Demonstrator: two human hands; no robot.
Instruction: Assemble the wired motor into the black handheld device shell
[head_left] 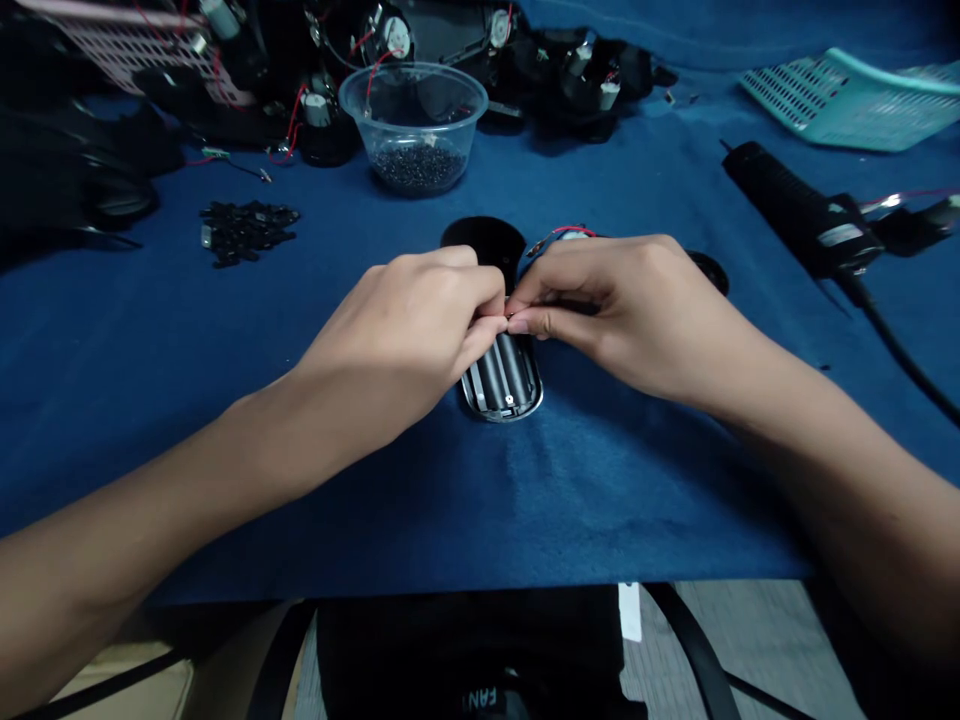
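Note:
A black housing with a silver rim (pixel 504 385) lies on the blue cloth in front of me, its long grooved inside facing up. Over its upper part my left hand (pixel 420 315) and my right hand (pixel 622 305) meet, thumbs and fingers pinched together almost tip to tip. Whatever small piece sits between the fingertips is too hidden to name. Behind the fingers rises the dark rounded end of the black part (pixel 484 238). A red wire (pixel 568 230) and a bit of a motor show just beyond my right hand.
A clear plastic bowl (pixel 414 120) holds many tiny black screws. Small black pieces (pixel 247 230) are heaped at left. A corded black electric screwdriver (pixel 802 210) lies at right, near a turquoise basket (pixel 862 100). Wired black housings and a pink basket (pixel 135 45) crowd the back.

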